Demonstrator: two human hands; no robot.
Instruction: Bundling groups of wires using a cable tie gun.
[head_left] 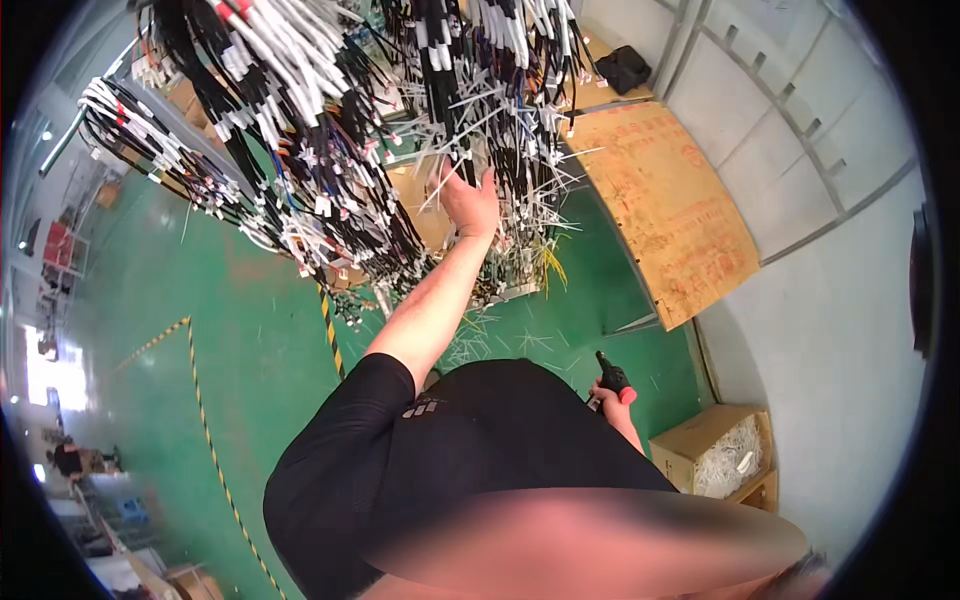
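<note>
in the head view the left hand point(470, 203) was stretched far up and forward, fingers spread and pressed into the hanging cable bundles point(330, 150) with their white zip ties point(520, 170) — the bundles hung straight ahead of it, strands running down toward the green floor point(260, 330). the right hand point(612, 395) sat low by the hip, well apart from the bundles, fist wrapped round a black tool point(611, 377) with a red grip — so the left was plainly the nearer hand.

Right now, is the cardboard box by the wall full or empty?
Partly full. The open cardboard box at the lower right shows a heap of white cable ties inside, below its rim; how deep the heap goes cannot be told.
</note>
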